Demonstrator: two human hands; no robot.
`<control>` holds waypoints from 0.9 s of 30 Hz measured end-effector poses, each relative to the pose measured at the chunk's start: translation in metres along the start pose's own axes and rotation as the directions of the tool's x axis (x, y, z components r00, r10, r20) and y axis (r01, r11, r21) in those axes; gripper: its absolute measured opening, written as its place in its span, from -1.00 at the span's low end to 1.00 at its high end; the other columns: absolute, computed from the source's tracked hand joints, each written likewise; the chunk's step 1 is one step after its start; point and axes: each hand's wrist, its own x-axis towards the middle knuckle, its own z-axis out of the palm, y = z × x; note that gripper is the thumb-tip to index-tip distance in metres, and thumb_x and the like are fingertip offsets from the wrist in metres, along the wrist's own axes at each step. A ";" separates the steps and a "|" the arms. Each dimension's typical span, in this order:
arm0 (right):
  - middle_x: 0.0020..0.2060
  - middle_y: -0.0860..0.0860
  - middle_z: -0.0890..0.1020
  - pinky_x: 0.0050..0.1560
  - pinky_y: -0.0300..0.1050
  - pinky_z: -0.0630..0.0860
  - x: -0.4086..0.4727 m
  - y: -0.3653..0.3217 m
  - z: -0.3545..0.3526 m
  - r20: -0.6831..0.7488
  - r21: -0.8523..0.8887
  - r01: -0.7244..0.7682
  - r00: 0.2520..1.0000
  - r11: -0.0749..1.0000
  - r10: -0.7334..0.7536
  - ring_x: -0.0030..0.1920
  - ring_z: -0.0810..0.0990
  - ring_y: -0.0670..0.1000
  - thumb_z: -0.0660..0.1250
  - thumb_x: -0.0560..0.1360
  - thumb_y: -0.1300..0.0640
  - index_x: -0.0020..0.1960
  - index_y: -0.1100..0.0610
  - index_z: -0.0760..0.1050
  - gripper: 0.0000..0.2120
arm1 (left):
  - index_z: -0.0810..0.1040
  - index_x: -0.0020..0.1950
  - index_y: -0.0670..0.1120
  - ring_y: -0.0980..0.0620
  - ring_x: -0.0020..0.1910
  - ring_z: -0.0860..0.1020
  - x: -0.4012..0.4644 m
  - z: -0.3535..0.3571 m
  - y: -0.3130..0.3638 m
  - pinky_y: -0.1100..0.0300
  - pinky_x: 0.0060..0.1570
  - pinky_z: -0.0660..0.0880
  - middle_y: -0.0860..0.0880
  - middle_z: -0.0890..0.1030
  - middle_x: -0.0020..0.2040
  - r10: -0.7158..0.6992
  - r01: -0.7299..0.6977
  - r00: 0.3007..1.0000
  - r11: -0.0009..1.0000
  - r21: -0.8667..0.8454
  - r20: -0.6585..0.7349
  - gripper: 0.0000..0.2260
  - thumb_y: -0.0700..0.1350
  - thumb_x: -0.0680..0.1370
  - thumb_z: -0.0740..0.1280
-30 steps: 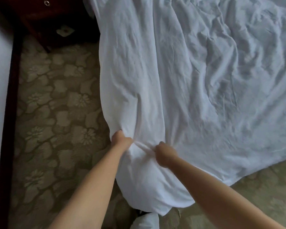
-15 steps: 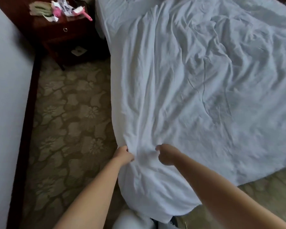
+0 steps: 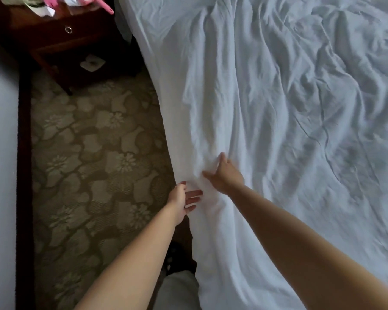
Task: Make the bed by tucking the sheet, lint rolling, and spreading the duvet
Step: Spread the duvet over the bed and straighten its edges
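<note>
Duvet corner released at the near bedside

The bunched fabric gripped half a second ago has been let go: the left hand [image 3: 184, 199] is held with straight fingers against the white duvet [image 3: 267, 130] edge, the right hand [image 3: 225, 174] spread flat on it, so smoothing is judged underway. Beyond, wrinkles are seen across the bed; patterned carpet [image 3: 94, 153] and a cluttered nightstand [image 3: 61, 34] lie farther left.

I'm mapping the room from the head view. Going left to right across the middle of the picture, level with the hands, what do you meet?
Wall → dark baseboard → patterned carpet → left hand → right hand → crumpled white duvet.
</note>
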 end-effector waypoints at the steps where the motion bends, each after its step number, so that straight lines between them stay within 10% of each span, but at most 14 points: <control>1: 0.17 0.07 0.46 0.01 0.02 0.47 0.009 -0.007 0.003 0.006 -0.035 -0.024 1.000 0.999 0.024 0.14 0.51 0.20 0.28 0.49 -0.06 0.37 0.10 0.17 -0.45 | 0.38 0.18 0.01 -0.12 0.02 0.56 0.010 -0.006 0.012 -0.01 0.18 0.40 -0.13 0.65 -0.04 0.005 -0.006 1.000 0.999 0.041 0.018 -0.83 -0.03 0.67 0.04; 5: 0.11 0.17 0.56 0.05 -0.10 0.47 0.022 -0.016 0.015 0.120 -0.215 -0.031 0.991 0.976 0.058 0.13 0.54 0.20 0.16 0.45 0.31 0.14 0.20 0.51 -0.70 | 0.46 0.21 -0.05 -0.06 0.05 0.55 0.045 -0.019 0.060 0.03 0.12 0.43 -0.11 0.62 0.06 0.061 -0.062 0.998 0.963 0.263 0.014 -0.75 0.01 0.64 0.12; 14: 0.08 0.16 0.60 -0.21 -0.19 0.46 0.042 -0.053 -0.023 0.407 -0.366 -0.016 0.897 0.931 0.175 -0.07 0.56 0.09 0.30 0.49 0.23 0.15 0.24 0.52 -0.76 | 0.32 0.48 -0.05 -0.06 0.35 0.40 0.054 -0.004 0.150 0.03 0.35 0.34 -0.07 0.41 0.40 0.204 -0.230 0.973 0.870 0.437 0.106 -0.60 -0.09 0.63 0.20; 27: 0.51 0.10 0.10 0.24 0.07 0.39 0.205 -0.139 -0.105 -0.176 -0.029 0.039 0.983 0.999 -0.044 0.41 0.28 0.17 0.25 0.54 -0.10 0.55 0.05 -0.11 -0.24 | 0.21 0.53 0.04 -0.07 0.41 0.34 0.142 0.042 0.306 -0.01 0.41 0.26 -0.03 0.34 0.46 0.290 -0.299 0.953 0.841 0.450 0.091 -0.59 0.02 0.68 0.02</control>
